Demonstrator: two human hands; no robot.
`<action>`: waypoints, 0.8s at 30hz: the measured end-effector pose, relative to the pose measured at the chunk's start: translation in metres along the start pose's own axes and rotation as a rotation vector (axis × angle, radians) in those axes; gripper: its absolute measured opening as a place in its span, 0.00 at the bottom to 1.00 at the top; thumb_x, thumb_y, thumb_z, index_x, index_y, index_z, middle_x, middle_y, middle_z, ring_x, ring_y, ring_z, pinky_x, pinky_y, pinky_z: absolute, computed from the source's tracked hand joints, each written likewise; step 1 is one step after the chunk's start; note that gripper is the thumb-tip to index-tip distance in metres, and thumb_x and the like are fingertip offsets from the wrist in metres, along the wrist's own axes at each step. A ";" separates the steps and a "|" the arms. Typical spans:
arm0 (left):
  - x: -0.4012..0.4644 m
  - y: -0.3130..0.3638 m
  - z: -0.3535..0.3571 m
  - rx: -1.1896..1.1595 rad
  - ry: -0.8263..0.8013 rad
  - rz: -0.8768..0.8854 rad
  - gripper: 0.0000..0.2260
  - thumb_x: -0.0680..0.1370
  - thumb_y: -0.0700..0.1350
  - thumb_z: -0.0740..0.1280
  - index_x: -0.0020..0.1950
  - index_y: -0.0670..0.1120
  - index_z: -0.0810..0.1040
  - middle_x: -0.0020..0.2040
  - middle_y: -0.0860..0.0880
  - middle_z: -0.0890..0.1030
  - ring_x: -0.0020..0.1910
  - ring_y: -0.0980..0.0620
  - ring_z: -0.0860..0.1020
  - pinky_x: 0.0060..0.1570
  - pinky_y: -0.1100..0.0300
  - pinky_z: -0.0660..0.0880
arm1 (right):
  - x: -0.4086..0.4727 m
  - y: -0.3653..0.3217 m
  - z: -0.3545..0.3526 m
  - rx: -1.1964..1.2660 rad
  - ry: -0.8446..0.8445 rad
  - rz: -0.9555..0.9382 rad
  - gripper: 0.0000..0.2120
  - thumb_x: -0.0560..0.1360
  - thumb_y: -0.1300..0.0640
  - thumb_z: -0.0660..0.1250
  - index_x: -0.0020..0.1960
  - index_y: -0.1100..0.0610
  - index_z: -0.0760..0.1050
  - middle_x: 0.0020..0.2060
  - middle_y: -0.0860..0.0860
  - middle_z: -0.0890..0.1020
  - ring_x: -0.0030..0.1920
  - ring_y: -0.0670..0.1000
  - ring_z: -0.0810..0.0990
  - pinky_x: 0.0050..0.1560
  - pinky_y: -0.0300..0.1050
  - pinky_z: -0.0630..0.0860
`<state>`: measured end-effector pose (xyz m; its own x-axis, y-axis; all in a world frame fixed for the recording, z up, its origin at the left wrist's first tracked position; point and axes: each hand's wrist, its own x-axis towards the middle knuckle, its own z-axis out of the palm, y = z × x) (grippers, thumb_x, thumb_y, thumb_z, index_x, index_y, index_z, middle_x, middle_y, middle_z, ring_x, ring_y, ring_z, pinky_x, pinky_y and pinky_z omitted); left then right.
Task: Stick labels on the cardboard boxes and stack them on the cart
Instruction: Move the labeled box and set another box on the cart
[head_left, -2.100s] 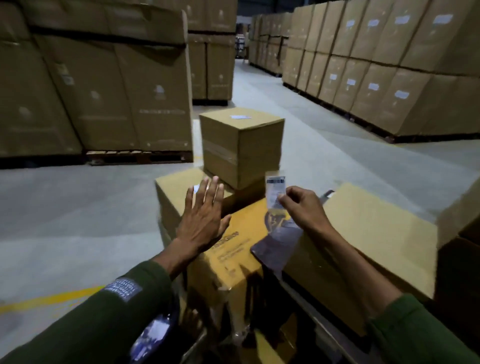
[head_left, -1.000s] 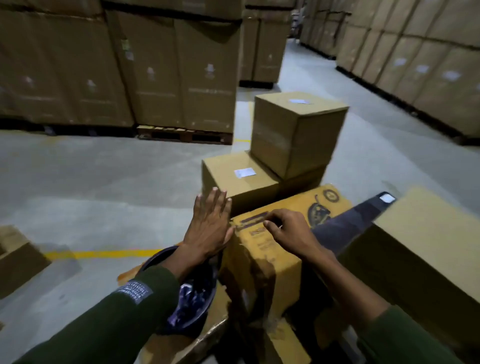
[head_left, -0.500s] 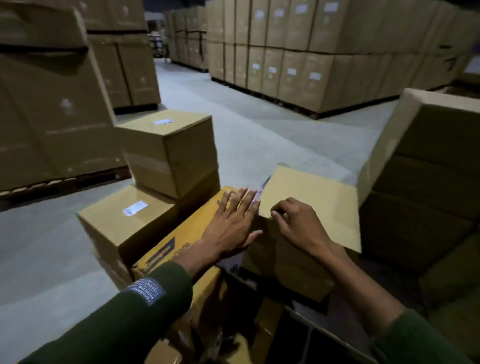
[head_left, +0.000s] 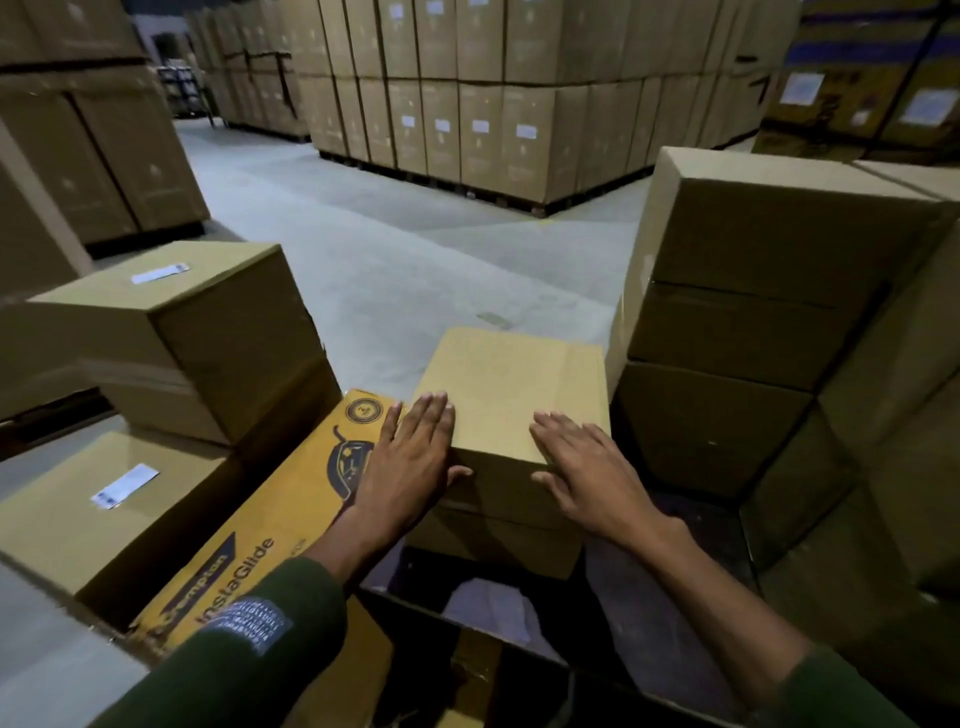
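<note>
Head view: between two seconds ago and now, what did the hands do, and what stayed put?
The right hand no longer pinches the label it held up; it now lies flat on the plain box. The left hand moved from the yellow printed box onto that plain box too. The two labelled boxes on the left stayed stacked.

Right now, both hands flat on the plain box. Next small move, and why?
Probably curl both hands over the side edges and lift. The left hand and right hand lie open at the near corners of the plain box, gripping nothing. No label shows on its top, unlike the two labelled boxes stacked left, so check that first.
</note>
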<state>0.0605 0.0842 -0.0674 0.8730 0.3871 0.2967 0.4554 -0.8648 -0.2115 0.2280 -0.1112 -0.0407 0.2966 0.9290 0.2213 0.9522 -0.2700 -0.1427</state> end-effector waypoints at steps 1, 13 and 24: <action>0.007 0.001 0.001 0.010 0.002 -0.005 0.37 0.78 0.64 0.56 0.78 0.40 0.59 0.78 0.41 0.60 0.78 0.43 0.57 0.76 0.40 0.53 | 0.005 0.006 0.001 -0.010 0.002 -0.003 0.29 0.81 0.48 0.62 0.79 0.52 0.57 0.79 0.49 0.58 0.79 0.48 0.53 0.78 0.49 0.49; 0.132 -0.008 0.037 -0.048 0.007 0.067 0.37 0.78 0.64 0.60 0.77 0.38 0.61 0.77 0.38 0.63 0.77 0.41 0.60 0.75 0.47 0.57 | 0.097 0.056 0.016 -0.126 -0.031 0.206 0.35 0.79 0.63 0.63 0.80 0.59 0.49 0.80 0.59 0.48 0.80 0.56 0.47 0.79 0.51 0.47; 0.228 -0.026 0.074 -0.104 0.030 0.164 0.36 0.81 0.63 0.55 0.78 0.38 0.56 0.78 0.37 0.58 0.78 0.40 0.56 0.76 0.47 0.53 | 0.168 0.101 0.028 -0.113 -0.032 0.338 0.38 0.76 0.67 0.65 0.80 0.58 0.50 0.80 0.56 0.50 0.80 0.54 0.47 0.79 0.50 0.46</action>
<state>0.2603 0.2188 -0.0628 0.9276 0.2299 0.2946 0.2856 -0.9446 -0.1620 0.3721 0.0250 -0.0448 0.5958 0.7892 0.1490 0.8030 -0.5885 -0.0944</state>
